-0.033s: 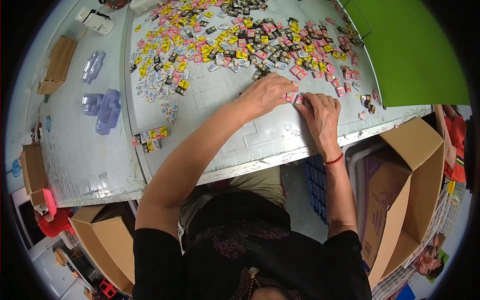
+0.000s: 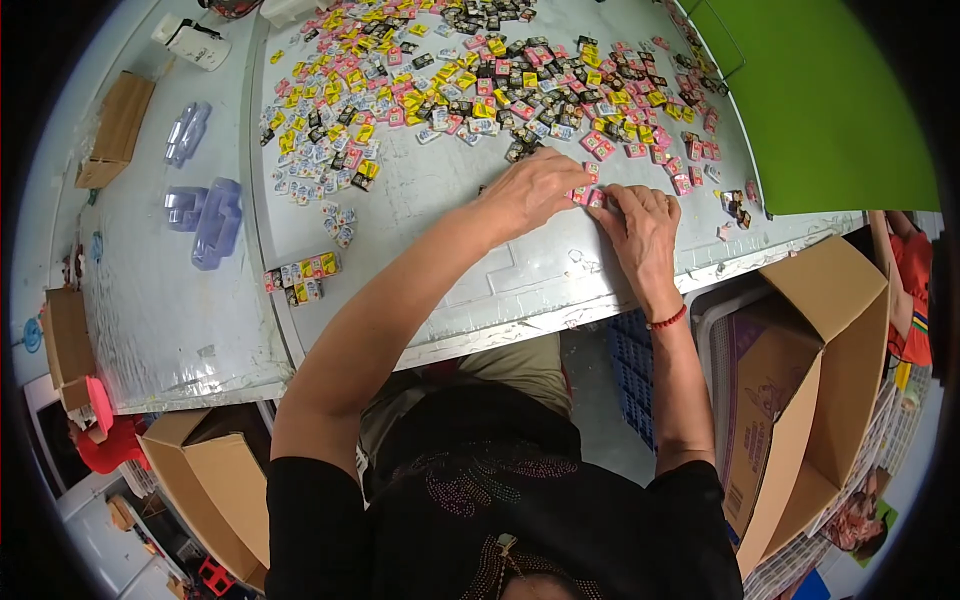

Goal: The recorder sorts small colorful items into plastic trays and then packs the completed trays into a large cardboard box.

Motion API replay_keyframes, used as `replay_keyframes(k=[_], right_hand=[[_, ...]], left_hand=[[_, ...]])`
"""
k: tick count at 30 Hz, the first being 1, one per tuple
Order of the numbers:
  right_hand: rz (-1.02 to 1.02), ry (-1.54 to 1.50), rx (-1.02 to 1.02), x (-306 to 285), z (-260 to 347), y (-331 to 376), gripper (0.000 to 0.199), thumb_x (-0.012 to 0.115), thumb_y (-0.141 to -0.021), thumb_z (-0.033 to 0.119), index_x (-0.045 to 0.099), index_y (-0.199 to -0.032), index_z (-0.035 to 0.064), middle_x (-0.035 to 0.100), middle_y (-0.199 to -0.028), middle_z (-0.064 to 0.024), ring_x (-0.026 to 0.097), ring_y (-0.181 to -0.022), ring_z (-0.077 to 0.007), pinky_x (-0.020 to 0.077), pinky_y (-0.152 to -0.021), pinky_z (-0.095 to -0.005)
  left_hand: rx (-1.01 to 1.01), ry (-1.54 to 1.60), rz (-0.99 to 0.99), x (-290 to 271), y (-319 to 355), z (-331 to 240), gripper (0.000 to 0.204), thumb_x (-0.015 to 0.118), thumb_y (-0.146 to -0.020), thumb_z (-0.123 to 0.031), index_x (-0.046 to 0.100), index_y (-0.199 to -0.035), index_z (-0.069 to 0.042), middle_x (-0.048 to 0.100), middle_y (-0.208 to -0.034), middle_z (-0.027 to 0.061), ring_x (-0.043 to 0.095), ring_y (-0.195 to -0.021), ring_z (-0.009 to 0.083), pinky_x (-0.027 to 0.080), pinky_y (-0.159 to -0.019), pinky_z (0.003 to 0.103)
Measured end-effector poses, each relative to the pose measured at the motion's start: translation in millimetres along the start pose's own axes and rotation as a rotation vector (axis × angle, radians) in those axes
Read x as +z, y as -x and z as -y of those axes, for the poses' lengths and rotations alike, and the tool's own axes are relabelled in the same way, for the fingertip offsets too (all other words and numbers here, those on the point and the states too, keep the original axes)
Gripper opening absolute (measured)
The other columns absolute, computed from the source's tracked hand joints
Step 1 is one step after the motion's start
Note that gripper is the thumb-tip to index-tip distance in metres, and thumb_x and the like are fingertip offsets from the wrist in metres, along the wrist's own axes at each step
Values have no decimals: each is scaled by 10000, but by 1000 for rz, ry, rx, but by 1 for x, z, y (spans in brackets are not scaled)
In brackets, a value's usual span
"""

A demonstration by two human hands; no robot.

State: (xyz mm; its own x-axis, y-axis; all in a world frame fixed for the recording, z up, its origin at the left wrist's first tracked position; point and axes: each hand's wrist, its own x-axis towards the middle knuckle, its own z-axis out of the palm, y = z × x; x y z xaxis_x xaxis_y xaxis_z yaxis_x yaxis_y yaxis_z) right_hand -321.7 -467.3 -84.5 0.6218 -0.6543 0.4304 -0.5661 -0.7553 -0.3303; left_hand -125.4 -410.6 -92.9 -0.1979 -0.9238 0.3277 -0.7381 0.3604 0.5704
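A pale, scuffed worktable [image 2: 430, 180] fills most of the room in view. A loose spread of small packets [image 2: 500, 80] in pink, yellow, black and white covers the table's far half, and a green panel [image 2: 820, 110] stands along its right side. Below the table's near right corner sits a large open carton [image 2: 850, 370], its brown inner walls showing but its bottom out of sight. A second open carton [image 2: 230, 480] stands below the table's near left edge, too dark inside to tell what it holds. Under the table is a blue slatted crate [image 2: 630, 380], its contents hidden. A brown cardboard box [image 2: 115, 130] rests by the table's far left edge. Near the middle of the table, the left hand [image 2: 530, 190] curls its fingers around a few pink packets [image 2: 590, 172], while the right hand [image 2: 645, 235] pinches another pink one between thumb and fingertips, right beside them. Clear bluish plastic trays [image 2: 217, 225] lie on the table's left section, with a white bottle [image 2: 200, 45] farther back. Toward the table's near left lies a tight block of packets [image 2: 300, 278].
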Motion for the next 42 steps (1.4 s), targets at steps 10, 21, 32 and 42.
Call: replay_keyframes(k=[10, 21, 32, 42], right_hand=[[102, -88, -94, -9, 9, 4, 350, 757, -773, 248, 664, -1062, 73, 638, -1030, -62, 568, -981, -250, 373, -912, -408], [165, -182, -147, 4, 13, -1, 435, 772, -748, 157, 643, -1153, 67, 631, -1089, -93, 576, -991, -261, 440, -851, -363], [161, -196, -149, 6, 23, -6, 401, 759, -760, 126, 644, -1140, 67, 641, -1050, -100, 614, -966, -283, 504, -827, -363], [219, -144, -149, 9, 29, -11, 329, 726, -805, 168, 654, -1114, 79, 619, -1073, -68, 619, -931, -264, 522, -773, -349]], left_hand=[[-13, 24, -66, -40, 36, -5, 477, 767, -759, -162, 614, -1193, -37, 616, -1200, 133, 552, -1122, 309, 465, -953, 385], [-155, -46, 15, -51, 67, 20, 485, 747, -779, -202, 593, -1212, -48, 591, -1231, 126, 546, -1127, 315, 464, -953, 392], [-110, -39, -11, -43, 62, 11, 413, 719, -800, -171, 612, -1177, -37, 610, -1205, 120, 560, -1099, 314, 476, -929, 391], [-87, -29, -48, -36, 60, 6, 369, 718, -783, -137, 635, -1128, -34, 646, -1129, 99, 568, -1054, 300, 480, -914, 384]])
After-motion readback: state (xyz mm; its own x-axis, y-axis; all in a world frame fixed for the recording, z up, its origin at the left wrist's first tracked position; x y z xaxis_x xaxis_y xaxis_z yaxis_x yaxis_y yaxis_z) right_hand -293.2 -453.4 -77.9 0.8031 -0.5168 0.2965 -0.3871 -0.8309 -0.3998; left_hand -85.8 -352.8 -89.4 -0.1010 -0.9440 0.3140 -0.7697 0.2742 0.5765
